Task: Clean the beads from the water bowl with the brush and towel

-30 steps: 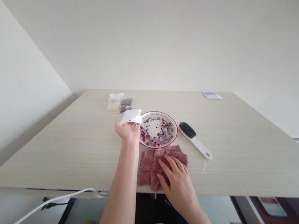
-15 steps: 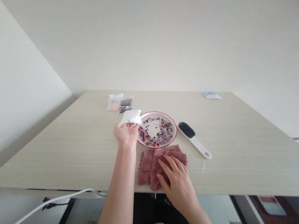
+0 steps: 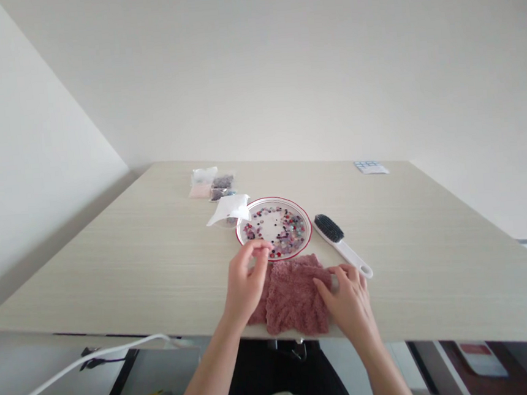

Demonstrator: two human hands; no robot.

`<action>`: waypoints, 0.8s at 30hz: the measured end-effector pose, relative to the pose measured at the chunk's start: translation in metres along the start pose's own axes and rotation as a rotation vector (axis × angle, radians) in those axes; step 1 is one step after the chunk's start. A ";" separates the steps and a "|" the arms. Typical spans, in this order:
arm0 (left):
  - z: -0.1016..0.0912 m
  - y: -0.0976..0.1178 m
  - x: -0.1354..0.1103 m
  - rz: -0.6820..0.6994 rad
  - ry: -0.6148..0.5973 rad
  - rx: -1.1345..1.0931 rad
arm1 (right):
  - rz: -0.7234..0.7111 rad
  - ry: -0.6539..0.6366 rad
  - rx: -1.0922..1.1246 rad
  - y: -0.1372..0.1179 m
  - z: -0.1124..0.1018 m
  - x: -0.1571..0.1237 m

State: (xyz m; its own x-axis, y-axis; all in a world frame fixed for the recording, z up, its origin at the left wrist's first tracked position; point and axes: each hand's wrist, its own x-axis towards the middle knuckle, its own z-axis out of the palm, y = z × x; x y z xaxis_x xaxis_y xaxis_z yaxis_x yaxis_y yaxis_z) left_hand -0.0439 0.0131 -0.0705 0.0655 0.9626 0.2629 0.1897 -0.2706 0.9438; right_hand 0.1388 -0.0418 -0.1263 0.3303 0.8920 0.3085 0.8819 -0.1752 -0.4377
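Note:
My left hand (image 3: 247,279) is raised over the near-left rim of a white plate (image 3: 270,224) with a red edge. Its thumb and fingers are pinched together; whatever may be between them is too small to make out. Many small coloured beads (image 3: 294,228) lie around the plate's floor. Below the plate, a folded, fluffy pink cloth (image 3: 295,299) lies at the table's front edge. My right hand (image 3: 348,294) grips its right edge, thumb on top and fingers curled beyond it. A white packet (image 3: 230,208) rests against the plate's upper-left rim.
A white-handled brush with dark bristles (image 3: 336,235) lies right of the plate. Several clear bags (image 3: 211,183) of beads sit at the back left. A blue-and-white packet (image 3: 371,168) lies at the back right. A white cable (image 3: 97,353) hangs below the table's left front edge.
My left hand has let go of the white packet and come back toward the cloth, fingers now pinched. My right hand has slid rightward from the cloth's middle to its right edge.

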 end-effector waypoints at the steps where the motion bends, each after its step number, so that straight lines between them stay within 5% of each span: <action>1: 0.000 0.001 -0.001 0.045 -0.099 0.078 | -0.003 -0.040 0.006 0.000 -0.002 0.001; 5: 0.007 0.005 -0.002 0.223 -0.367 0.274 | -0.001 -0.194 0.214 -0.007 -0.016 0.001; 10: 0.020 0.003 -0.005 0.297 -0.532 0.385 | 0.077 -0.232 0.450 -0.016 -0.029 0.000; 16: 0.017 0.007 -0.004 0.255 -0.590 0.489 | -0.121 -0.152 0.545 -0.020 -0.036 0.001; 24: -0.007 0.011 0.001 0.219 -0.497 0.506 | 0.020 -0.177 0.713 -0.035 -0.037 0.002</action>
State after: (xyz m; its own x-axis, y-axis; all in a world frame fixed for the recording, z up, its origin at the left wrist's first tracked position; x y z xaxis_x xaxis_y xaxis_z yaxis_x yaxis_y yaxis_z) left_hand -0.0487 0.0116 -0.0585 0.5668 0.7994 0.1994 0.5418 -0.5440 0.6407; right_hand 0.1206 -0.0495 -0.0793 0.2312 0.9560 0.1803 0.4232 0.0680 -0.9035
